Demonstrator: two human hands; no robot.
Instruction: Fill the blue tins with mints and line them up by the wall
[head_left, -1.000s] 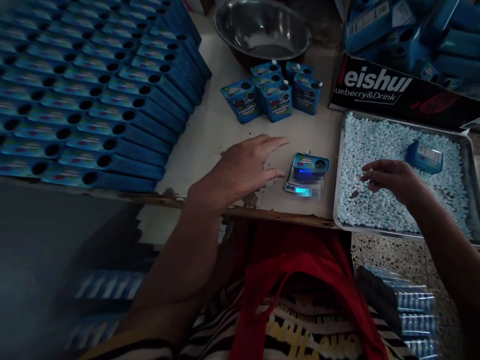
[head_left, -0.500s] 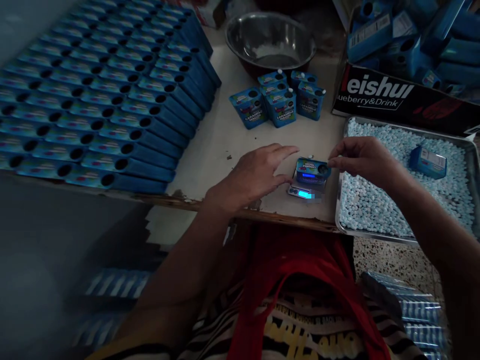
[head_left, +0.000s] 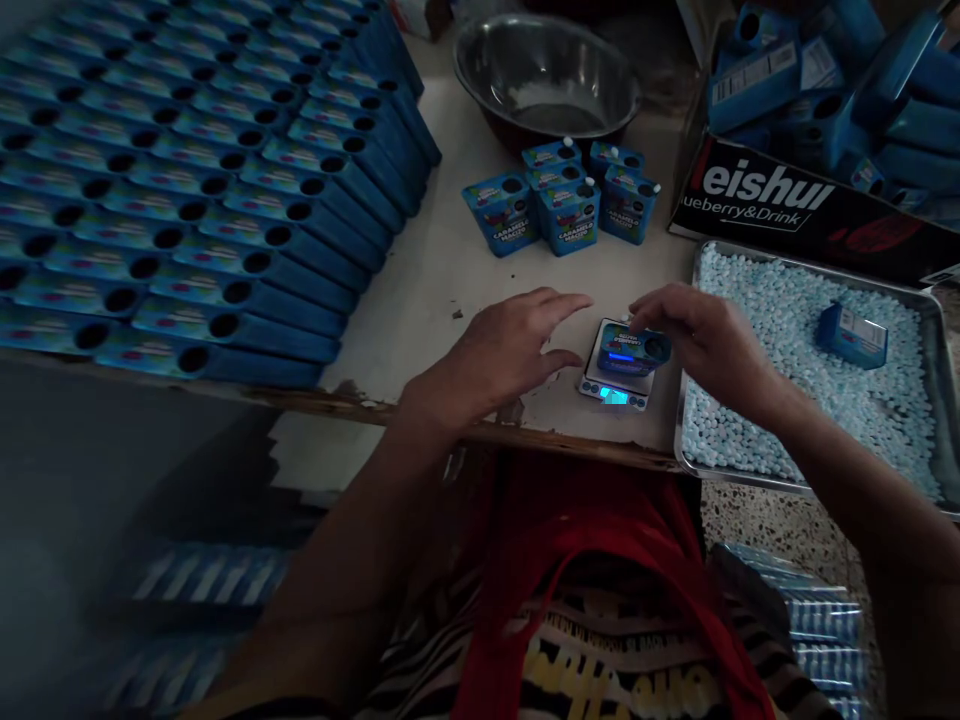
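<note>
Right hand: My right hand [head_left: 697, 340] bends over the back right of the scale [head_left: 615, 390], fingers curled at the box [head_left: 634, 350]; I cannot tell whether they pinch anything.
Left hand: My left hand [head_left: 502, 345] is open and holds nothing, thumb and fingers spread, just left of the scale.
Box: On the scale, its dark opening toward my right.
Display: Lit on the scale's near edge, too blurred to read.
Tray: The tray [head_left: 750, 479], just right of the scale, is spread with pale pellets [head_left: 780, 300]; a loose box [head_left: 855, 337] lies on them.
Group: The standing boxes [head_left: 568, 220] are behind the scale, apart from it.
Bowl: The bowl [head_left: 510, 60] sits farther behind the scale.
Rows: The packed rows [head_left: 225, 200] are well left of the scale.
Carton: The carton [head_left: 787, 195], behind and right of the scale, is heaped with boxes.
Progress: I judge this box unfinished, being on the scale under my fingers; plenty of pellets are left. Which others are filled, I cannot tell.
</note>
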